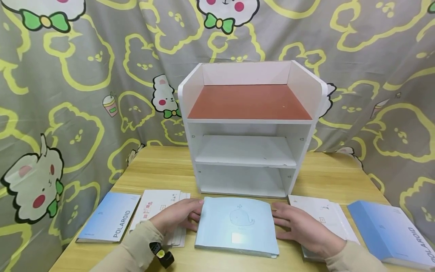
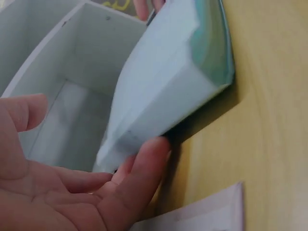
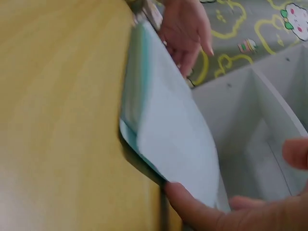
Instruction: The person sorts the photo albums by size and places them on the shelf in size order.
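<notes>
A pale blue book (image 1: 238, 224) with a whale drawn on its cover lies on the wooden table (image 1: 163, 166), just in front of a white shelf unit (image 1: 190, 94). My left hand (image 1: 178, 219) touches the book's left edge and my right hand (image 1: 302, 226) its right edge. In the left wrist view a finger of the left hand (image 2: 96, 192) reaches under the book (image 2: 163, 82), with the thumb held apart. The right wrist view shows the same for the right hand (image 3: 216, 211): a finger under the book (image 3: 178, 144), with a shadow beneath it.
The shelf unit has a brown top tray and two bare white shelves. Blue POLAROID books lie at the left (image 1: 110, 221) and right (image 1: 391, 234), with stacks of white booklets (image 1: 158, 204) (image 1: 323, 211) beside them. A patterned curtain (image 1: 85, 75) hangs behind.
</notes>
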### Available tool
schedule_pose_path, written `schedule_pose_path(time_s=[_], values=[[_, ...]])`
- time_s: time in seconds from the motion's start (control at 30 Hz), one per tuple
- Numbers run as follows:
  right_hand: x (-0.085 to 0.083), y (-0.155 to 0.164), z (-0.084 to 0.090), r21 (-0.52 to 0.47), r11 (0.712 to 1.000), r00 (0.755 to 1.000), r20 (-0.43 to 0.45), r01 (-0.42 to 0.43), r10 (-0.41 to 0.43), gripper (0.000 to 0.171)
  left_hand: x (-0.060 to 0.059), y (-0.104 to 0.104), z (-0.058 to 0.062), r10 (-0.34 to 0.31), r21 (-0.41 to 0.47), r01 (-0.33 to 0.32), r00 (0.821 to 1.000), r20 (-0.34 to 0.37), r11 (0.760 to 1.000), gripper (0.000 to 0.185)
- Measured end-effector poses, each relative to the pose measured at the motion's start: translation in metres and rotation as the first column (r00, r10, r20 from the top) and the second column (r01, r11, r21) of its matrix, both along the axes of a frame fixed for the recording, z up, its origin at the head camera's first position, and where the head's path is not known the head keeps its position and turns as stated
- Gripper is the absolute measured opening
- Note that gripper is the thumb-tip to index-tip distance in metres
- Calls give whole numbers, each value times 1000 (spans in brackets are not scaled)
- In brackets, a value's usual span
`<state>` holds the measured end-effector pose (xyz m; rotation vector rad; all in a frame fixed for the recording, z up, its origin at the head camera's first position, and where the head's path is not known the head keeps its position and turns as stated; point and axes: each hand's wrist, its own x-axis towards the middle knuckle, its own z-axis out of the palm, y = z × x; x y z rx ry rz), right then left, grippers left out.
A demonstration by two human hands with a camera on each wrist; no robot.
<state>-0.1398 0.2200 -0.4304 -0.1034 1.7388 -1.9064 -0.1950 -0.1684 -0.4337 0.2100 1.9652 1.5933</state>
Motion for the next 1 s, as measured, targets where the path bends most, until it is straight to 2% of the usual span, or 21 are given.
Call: schedule_pose_path(time_s=[0.2,0.4,0.53,0.7,0.8,1.0], values=[[2,-15,-12,40,991,991,-64,124,-121,64,2,2,-5,49,23,-49,999,9,999,73],[3,-26,-16,-15,987,984,-66,163,-163,68,5,8,-11,84,134,-93,994,72,987,76],[5,-32,-17,-41,983,983,-45,177,-179,72,8,14,-14,107,199,-122,991,85,972,80],[8,-40,-15,-49,981,982,-23,188,-189,77,12,23,-16,119,259,-129,991,55,957,81],[9,-44,-11,-35,979,978,-40,202,-203,83,14,27,-15,122,284,-126,992,32,951,83],[9,-47,-8,27,973,969,-103,228,-224,87,19,31,-10,150,230,-134,987,-54,964,96]])
